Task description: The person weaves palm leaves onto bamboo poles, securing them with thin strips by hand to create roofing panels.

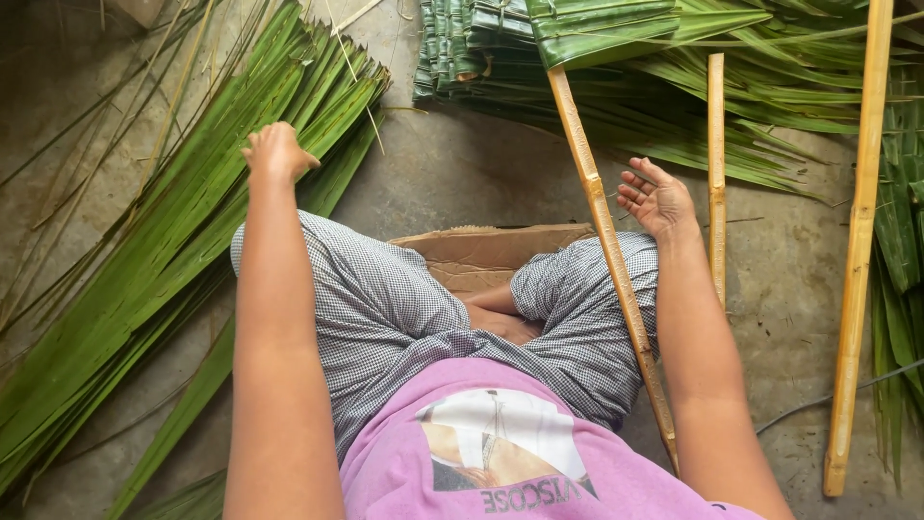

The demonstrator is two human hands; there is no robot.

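Observation:
My left hand (277, 152) reaches out over a big pile of long green palm leaves (164, 241) on the left, its fingers curled down onto the leaf tips; whether it grips one I cannot tell. My right hand (657, 199) hovers open, palm up, holding nothing. It hangs between two pale bamboo sticks: a long slanted one (606, 241) that carries folded green leaves (602, 29) at its top, and a shorter upright one (716, 173). I sit cross-legged in checked trousers on a piece of brown cardboard (481, 252).
A stack of folded, stitched leaf panels (472, 48) lies at the top middle. More loose fronds (770, 125) spread to the right. A third long bamboo stick (857, 250) lies at the far right. The floor is bare concrete (462, 173).

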